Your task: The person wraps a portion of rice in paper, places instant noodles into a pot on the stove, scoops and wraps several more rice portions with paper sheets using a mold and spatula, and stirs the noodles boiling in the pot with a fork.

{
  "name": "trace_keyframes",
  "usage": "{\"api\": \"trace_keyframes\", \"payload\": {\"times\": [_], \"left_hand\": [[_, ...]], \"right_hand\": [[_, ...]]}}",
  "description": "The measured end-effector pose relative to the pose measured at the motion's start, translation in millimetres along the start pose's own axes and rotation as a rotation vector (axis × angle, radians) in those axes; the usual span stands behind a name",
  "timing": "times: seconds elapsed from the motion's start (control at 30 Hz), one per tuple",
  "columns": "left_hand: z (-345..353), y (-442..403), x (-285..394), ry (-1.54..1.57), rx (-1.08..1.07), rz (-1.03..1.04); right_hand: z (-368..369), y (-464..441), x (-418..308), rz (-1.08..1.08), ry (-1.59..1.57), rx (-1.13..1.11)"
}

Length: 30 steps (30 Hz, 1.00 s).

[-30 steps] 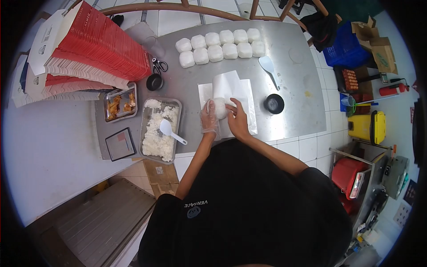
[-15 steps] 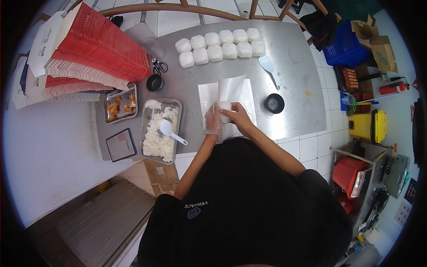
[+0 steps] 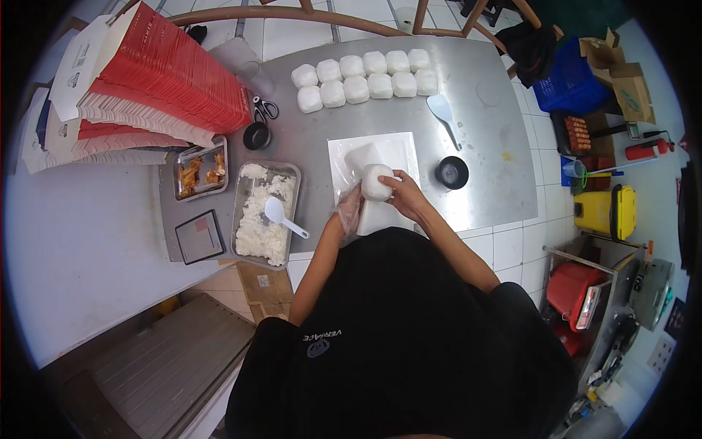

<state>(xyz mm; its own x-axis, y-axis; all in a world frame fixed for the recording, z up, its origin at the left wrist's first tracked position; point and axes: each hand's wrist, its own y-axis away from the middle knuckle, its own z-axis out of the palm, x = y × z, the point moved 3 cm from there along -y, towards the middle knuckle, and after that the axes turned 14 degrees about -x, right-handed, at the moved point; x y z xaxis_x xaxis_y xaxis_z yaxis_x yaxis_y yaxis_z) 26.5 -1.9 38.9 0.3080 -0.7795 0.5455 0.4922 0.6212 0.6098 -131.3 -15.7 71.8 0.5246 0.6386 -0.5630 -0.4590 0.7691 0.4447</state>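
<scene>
A round rice ball in white wrapping [image 3: 376,183] is held between both hands, raised above the paper. My left hand [image 3: 349,211], in a clear plastic glove, is closed around its lower left side; some of its fingers are hidden. From the right, my bare right hand [image 3: 406,196] grips the ball with thumb and fingers. Beneath lie white paper sheets [image 3: 402,146] on clear plastic. Left of the hands, a metal tray [image 3: 296,183] contains loose cooked rice [image 3: 256,234] and a white rice paddle [image 3: 275,211]. Two rows of wrapped rice balls [image 3: 355,90] sit at the far side.
Another rice paddle [image 3: 440,110] and a black bowl [image 3: 451,173] are to the right. On the left are a second black bowl [image 3: 256,136], scissors [image 3: 264,109], a small tray of browned food pieces [image 3: 190,176], a tablet [image 3: 199,237] and stacked red cartons [image 3: 168,73].
The rice ball has been lifted off the paper and its rounded white side now shows. The upright paper flap has come down. Both hands remain on the ball.
</scene>
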Motion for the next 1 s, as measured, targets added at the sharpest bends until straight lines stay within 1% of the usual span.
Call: {"api": "trace_keyframes", "payload": {"times": [0.07,0.1,0.13,0.17,0.2,0.27,0.3,0.37,0.4,0.43,0.5,0.53,0.6,0.63,0.7,0.73,0.77,0.8,0.83,0.87,0.93,1.0], "left_hand": [[-4.5,-7.0,-8.2,0.129,-0.049,0.019],[-12.1,-14.8,-16.4,0.128,-0.05,0.019],[-30.6,-27.8,-27.4,0.005,0.02,0.129],[-34.8,-29.5,-25.9,-0.119,0.09,0.237],[-40.8,-31.0,-26.3,-0.119,0.088,0.237],[-46.6,-15.5,-2.9,-0.927,0.444,0.211],[-46.6,-10.9,0.7,-0.926,0.447,0.213],[-32.3,7.7,17.3,-1.484,0.776,0.424],[-25.8,12.8,22.8,-1.552,0.839,0.476],[-8.7,20.7,36.2,-1.553,0.838,0.478],[29.6,35.2,57.1,-1.503,0.751,0.894],[29.2,30.2,54.0,-1.502,0.759,0.887],[25.1,11.2,44.8,-1.283,0.258,0.898],[23.7,9.3,45.8,-1.285,0.256,0.902],[19.4,1.1,42.4,-1.227,0.262,0.725],[20.2,-0.6,40.3,-1.044,0.201,0.693],[21.2,1.1,39.2,-1.045,0.2,0.691],[18.6,-0.2,34.0,-0.536,0.016,0.601],[23.4,0.2,30.9,-0.029,-0.161,0.488],[29.6,3.9,31.8,-0.029,-0.162,0.485],[33.2,7.6,29.3,-0.062,-0.048,0.375],[28.1,4.0,27.3,-0.006,-0.005,0.37]], "right_hand": [[0.0,3.8,-4.4,-0.003,-0.047,0.015],[-0.2,4.6,-6.0,-0.004,-0.047,0.016],[-0.9,4.2,-7.3,-0.02,-0.068,0.012],[-2.4,3.6,-8.2,-0.036,-0.09,0.009],[-4.5,3.5,-8.9,-0.037,-0.09,0.011],[-9.6,2.2,-10.1,-0.074,-0.1,0.009],[-10.7,1.9,-10.7,-0.074,-0.098,0.006],[-10.3,3.7,-14.7,-0.084,-0.091,0.021],[-9.7,4.5,-16.2,-0.086,-0.091,0.021],[-7.5,6.6,-19.1,-0.091,-0.066,0.031],[-6.0,8.7,-20.4,-0.091,-0.044,0.043],[-5.4,7.9,-20.8,-0.098,-0.014,0.036],[0.0,5.6,-21.6,-0.104,0.019,0.021],[2.5,5.8,-23.5,-0.137,0.065,0.033],[3.8,8.3,-26.9,-0.179,0.106,0.06],[5.1,8.9,-28.5,-0.222,0.215,0.064],[7.8,8.4,-29.3,-0.263,0.323,0.063],[9.6,7.6,-28.7,-0.261,0.322,0.062],[13.1,8.4,-32.1,-0.287,0.43,0.068],[16.5,10.2,-34.8,-0.312,0.538,0.077],[24.1,10.7,-34.2,-0.294,0.571,0.07],[24.7,6.1,-33.7,-0.275,0.606,0.059]]}}
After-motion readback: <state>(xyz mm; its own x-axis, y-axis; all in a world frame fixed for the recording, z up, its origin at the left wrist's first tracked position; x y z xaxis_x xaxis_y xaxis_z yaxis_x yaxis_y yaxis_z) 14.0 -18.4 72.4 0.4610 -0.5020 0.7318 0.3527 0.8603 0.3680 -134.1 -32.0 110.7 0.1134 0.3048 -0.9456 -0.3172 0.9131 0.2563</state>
